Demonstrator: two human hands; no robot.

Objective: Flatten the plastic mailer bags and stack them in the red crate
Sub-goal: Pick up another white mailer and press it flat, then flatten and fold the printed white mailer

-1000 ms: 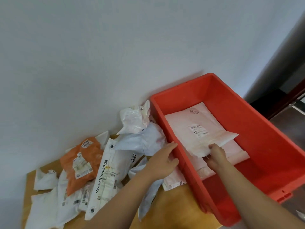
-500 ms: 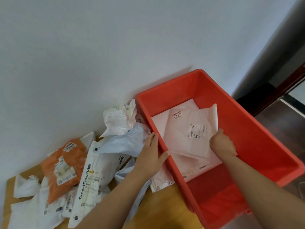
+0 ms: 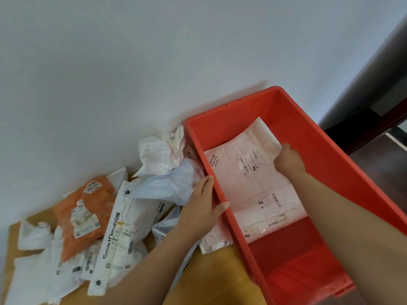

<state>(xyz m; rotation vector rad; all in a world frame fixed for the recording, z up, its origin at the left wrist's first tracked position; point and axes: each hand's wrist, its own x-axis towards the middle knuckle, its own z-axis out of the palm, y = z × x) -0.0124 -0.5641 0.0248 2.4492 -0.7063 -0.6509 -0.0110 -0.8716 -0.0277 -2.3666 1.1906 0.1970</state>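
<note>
Pressing a pale mailer bag [image 3: 248, 177] flat inside the red crate [image 3: 308, 142] at centre right, the right hand [image 3: 288, 160] is closed on its far edge; the left hand [image 3: 202, 208] grips the crate's near rim, apparently steadying it; crumpled bags [image 3: 123, 219] wait on the counter [image 3: 220, 274], lower left.

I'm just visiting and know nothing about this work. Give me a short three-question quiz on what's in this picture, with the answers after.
1. True or false: the red crate already has flattened mailers in it.
2. Where is the left hand? A) on the crate's near-side rim B) lifting the orange mailer C) flat on the wall
3. What is the right hand touching?

Key:
1. True: pale mailers lie flat on the crate floor.
2. A: its thumb hooks over the rim, beside the crumpled pile on the table.
3. The top mailer in the crate, at its right edge.
</note>
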